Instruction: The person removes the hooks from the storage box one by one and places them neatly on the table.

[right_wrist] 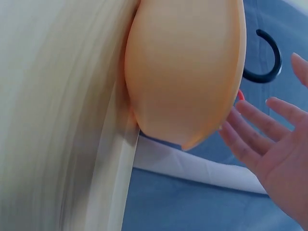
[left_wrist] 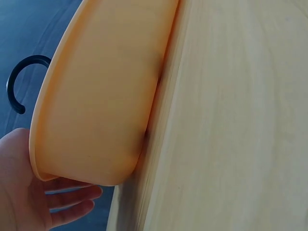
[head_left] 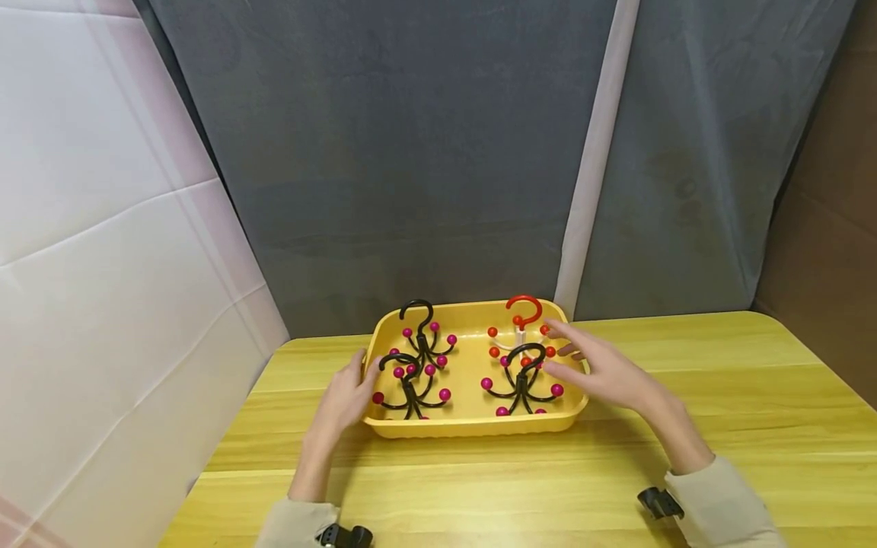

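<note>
A yellow plastic tray (head_left: 473,428) sits on the table and carries several multi-arm hangers. Three have black hooks and black arms with magenta ball tips: a back left hanger (head_left: 422,346), a front left hanger (head_left: 409,392) and a front right hanger (head_left: 522,384). At the back right stands a red-hooked hanger (head_left: 526,313) with white arms and orange balls. My left hand (head_left: 345,392) holds the tray's left end, thumb over the rim and fingers along the outer wall. Spread fingers of my right hand (head_left: 606,369) hover by the right rim, holding nothing.
The wooden table (head_left: 473,487) extends in front of the tray and to both sides. A grey cloth wall (head_left: 384,167) with a pale vertical strip (head_left: 596,152) rises behind it. White panels (head_left: 116,266) stand at left, a brown panel (head_left: 822,213) at right.
</note>
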A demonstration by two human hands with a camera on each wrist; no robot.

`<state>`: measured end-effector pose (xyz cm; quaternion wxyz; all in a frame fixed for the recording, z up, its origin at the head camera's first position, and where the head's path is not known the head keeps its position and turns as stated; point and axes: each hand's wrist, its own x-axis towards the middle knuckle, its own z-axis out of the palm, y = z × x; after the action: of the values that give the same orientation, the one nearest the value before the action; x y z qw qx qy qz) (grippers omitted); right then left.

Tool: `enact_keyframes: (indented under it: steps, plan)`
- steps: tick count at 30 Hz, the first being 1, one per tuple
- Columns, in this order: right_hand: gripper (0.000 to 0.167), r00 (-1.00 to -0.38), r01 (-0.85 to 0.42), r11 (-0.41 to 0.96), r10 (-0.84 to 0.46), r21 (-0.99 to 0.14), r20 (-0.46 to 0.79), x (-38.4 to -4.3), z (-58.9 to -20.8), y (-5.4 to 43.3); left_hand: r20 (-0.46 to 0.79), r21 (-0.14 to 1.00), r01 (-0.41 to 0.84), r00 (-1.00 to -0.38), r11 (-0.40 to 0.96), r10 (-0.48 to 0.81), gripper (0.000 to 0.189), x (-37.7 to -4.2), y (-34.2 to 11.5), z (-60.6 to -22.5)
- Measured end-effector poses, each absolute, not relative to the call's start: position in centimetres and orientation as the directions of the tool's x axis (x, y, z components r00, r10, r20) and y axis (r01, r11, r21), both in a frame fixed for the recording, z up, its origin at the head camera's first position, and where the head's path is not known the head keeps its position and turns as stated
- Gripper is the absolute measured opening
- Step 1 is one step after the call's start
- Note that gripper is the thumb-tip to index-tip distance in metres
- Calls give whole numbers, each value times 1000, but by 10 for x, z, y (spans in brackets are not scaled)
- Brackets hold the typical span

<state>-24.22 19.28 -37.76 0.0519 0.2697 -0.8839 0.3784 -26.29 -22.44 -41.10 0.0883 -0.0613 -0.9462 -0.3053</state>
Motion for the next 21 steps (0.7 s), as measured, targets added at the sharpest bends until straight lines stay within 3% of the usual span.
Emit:
enact_keyframes:
  steps: [15,21]
  plan:
    - [53,-781,-616,474,-471,-629,410,-245,-381,168,195,615,140,-981,776,22,57,-265,-227,-409]
    - [38,-792,-603,458,-441,-653,422,-247,-382,164,213,612,133,-977,780,0,51,-267,-225,-408]
